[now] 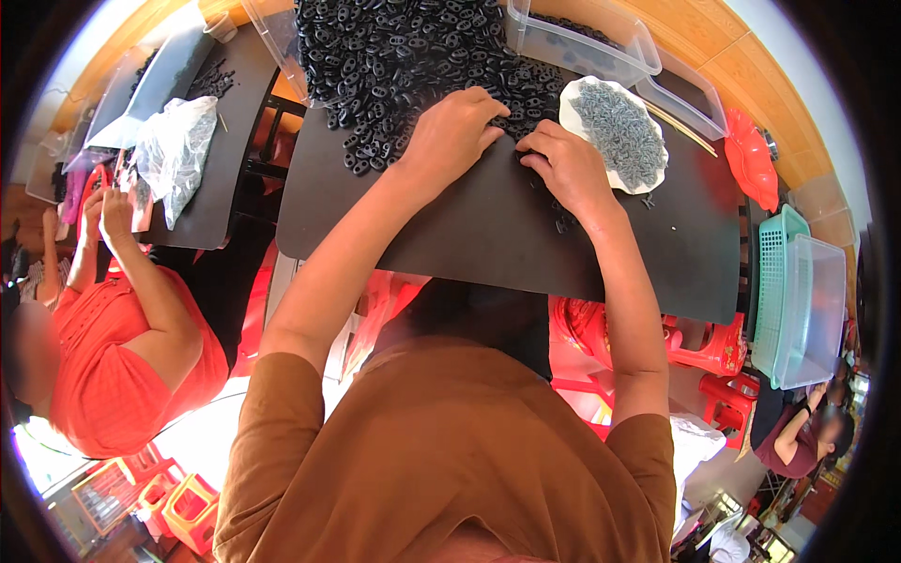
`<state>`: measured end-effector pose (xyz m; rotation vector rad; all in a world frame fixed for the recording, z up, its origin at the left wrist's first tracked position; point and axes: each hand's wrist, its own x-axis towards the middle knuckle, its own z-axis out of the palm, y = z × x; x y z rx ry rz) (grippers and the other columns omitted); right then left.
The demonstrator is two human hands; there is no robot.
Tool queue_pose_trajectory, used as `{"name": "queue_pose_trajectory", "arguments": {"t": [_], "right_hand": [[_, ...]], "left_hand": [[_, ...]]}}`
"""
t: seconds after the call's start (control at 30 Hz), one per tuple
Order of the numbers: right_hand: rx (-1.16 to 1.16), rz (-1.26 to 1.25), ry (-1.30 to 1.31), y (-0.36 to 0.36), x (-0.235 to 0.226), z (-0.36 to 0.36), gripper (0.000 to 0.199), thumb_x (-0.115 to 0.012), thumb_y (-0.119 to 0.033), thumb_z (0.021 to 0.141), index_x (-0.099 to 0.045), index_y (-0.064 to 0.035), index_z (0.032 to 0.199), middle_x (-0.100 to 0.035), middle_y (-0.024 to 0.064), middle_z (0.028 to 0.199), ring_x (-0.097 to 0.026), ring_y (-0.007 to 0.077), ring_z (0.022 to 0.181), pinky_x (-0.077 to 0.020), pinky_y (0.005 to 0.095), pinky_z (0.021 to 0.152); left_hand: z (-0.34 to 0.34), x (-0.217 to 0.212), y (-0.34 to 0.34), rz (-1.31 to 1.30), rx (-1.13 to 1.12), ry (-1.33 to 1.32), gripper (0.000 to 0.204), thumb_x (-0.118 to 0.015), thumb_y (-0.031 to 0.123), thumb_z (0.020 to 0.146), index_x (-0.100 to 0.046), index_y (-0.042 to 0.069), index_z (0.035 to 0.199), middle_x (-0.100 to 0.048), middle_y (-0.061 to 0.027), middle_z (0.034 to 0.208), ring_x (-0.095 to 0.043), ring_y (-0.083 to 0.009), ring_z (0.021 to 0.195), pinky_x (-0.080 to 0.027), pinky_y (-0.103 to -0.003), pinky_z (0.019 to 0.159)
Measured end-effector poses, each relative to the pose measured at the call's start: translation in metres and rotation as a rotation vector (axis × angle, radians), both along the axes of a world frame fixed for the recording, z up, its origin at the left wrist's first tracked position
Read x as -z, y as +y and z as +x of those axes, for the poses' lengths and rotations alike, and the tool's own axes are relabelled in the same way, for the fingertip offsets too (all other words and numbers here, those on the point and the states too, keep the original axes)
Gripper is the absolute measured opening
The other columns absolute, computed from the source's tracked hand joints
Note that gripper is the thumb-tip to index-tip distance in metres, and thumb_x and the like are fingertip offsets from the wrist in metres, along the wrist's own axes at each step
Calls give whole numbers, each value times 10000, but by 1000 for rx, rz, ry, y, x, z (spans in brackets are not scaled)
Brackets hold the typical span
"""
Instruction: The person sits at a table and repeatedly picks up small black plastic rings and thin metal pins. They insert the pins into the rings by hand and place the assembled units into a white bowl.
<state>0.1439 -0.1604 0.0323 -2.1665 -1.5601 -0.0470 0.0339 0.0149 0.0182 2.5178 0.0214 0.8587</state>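
Note:
A large heap of black plastic pieces with two holes each (pixel 404 56) covers the far middle of the dark table. My left hand (pixel 450 139) rests at the heap's near edge, fingers curled and thumb close to the forefinger. Just to its right is my right hand (pixel 571 171), its fingertips bent in toward the left hand. Dark pieces lie between and behind the fingertips; whatever either hand pinches is too small to make out. Beside my right hand stands a white scalloped dish (pixel 569 94) filled with small grey parts (pixel 615 131).
A clear plastic bin (pixel 587 47) stands behind the dish, near thin sticks (pixel 680 129) and a red tray (pixel 751 159). A green basket (pixel 771 291) is at the right. On the left, a person in red (pixel 141 347) works at another table with a plastic bag (pixel 178 145).

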Motion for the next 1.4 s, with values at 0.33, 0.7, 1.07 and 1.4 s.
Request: {"name": "queue_pose_trajectory", "arguments": {"t": [0.33,0.7,1.07,1.4], "right_hand": [[-90,48,-96,-5,9,-2,98,-715,-117,779,-703,-96,873,-660,22,900,-658,249,859,-530,381,729],[-81,144,-315,3,21,-16,239,-618,-25,772,-678,-33,1003,-647,144,951,-652,322,889,-546,411,758],[-93,198,-300,6,31,-11,264,-599,-22,778,-681,-29,1028,-656,167,1006,-642,346,951,-536,428,799],[-101,277,-265,8,30,-14,361,-562,-42,805,-609,-53,1163,-629,131,1042,-638,315,944,-535,412,778]], "left_hand": [[42,-16,-14,-40,117,23,160,-689,99,814,-712,52,965,-685,-107,927,-654,-314,860,-530,-402,757],[143,-9,-37,350,122,221,150,-696,84,793,-721,74,940,-688,-147,984,-673,-321,927,-537,-428,793],[147,-9,-47,319,192,266,177,-603,64,812,-725,73,939,-703,-158,902,-686,-341,863,-541,-426,779],[131,-24,-36,-254,331,322,174,-616,52,862,-732,45,992,-719,-112,849,-685,-185,773,-550,-332,753]]}}
